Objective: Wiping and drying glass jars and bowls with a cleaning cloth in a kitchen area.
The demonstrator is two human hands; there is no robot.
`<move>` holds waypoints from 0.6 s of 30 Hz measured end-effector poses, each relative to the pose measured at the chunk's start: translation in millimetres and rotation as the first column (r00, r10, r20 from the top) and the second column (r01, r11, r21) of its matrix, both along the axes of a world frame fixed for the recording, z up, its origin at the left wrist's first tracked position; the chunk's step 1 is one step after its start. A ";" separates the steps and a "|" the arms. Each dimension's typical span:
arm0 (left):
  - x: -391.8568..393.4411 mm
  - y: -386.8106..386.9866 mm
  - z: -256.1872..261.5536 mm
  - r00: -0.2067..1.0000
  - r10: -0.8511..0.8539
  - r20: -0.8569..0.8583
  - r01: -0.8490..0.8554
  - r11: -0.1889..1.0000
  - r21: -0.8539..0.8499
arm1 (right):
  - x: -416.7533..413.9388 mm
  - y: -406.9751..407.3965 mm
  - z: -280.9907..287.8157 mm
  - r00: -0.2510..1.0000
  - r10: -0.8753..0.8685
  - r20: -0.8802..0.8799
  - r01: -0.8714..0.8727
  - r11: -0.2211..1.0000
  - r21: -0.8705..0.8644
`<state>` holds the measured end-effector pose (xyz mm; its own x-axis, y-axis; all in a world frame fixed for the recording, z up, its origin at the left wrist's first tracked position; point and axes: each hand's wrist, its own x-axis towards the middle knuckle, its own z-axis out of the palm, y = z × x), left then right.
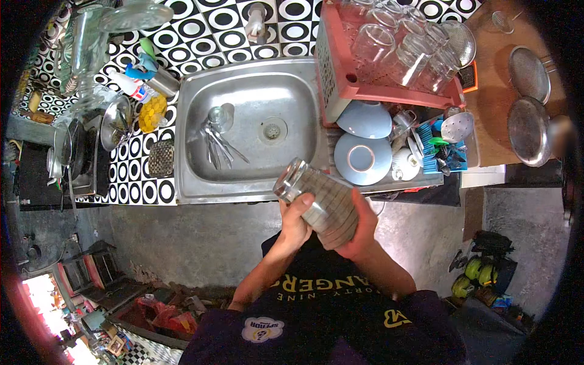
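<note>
Both my hands grip a large clear glass jar [321, 205] in front of the sink's front edge. It is tilted, with its thick glass end towards the upper left. Faint grey bands show through or on its body; I cannot tell which. My left hand [295, 223] wraps the jar's left side, thumb along the glass. On the other side, near the lower right end, is my right hand [362, 223], its palm partly hidden by the jar. Inside the steel sink [246, 171], a drinking glass [220, 117] and several metal spoons or forks [221, 146] lie left of the drain [272, 131].
A pink plastic basket [340, 82] of upturned glasses stands right of the sink. Blue bowls [362, 157] and a blue cutlery basket [445, 146] sit before it. Metal strainers [529, 75] hang farther right. Left are a yellow scrubber [153, 114], bottles [130, 86] and a faucet [256, 23] behind.
</note>
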<state>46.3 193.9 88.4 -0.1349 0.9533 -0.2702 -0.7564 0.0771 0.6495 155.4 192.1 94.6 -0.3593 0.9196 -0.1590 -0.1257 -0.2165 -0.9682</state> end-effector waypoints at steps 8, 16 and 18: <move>-16.0 -4.8 11.2 0.990 -0.079 0.120 0.092 0.990 -0.110 | -25.3 6.0 34.5 0.961 0.028 0.276 -0.172 0.841 0.514; -30.0 -12.9 -14.2 0.985 -0.173 -0.023 0.173 0.985 0.022 | -29.8 -16.8 15.3 0.873 0.018 0.487 -0.131 0.971 0.199; -31.6 -12.6 -11.7 0.987 -0.159 -0.028 0.160 0.983 0.086 | -32.0 -20.0 34.4 0.939 0.073 0.336 -0.075 0.997 -0.006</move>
<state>14.7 181.3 76.7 0.0162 0.9830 -0.1830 -0.7255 0.1375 0.6744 123.4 172.1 129.0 -0.3532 0.8939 -0.2762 0.2234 -0.2061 -0.9527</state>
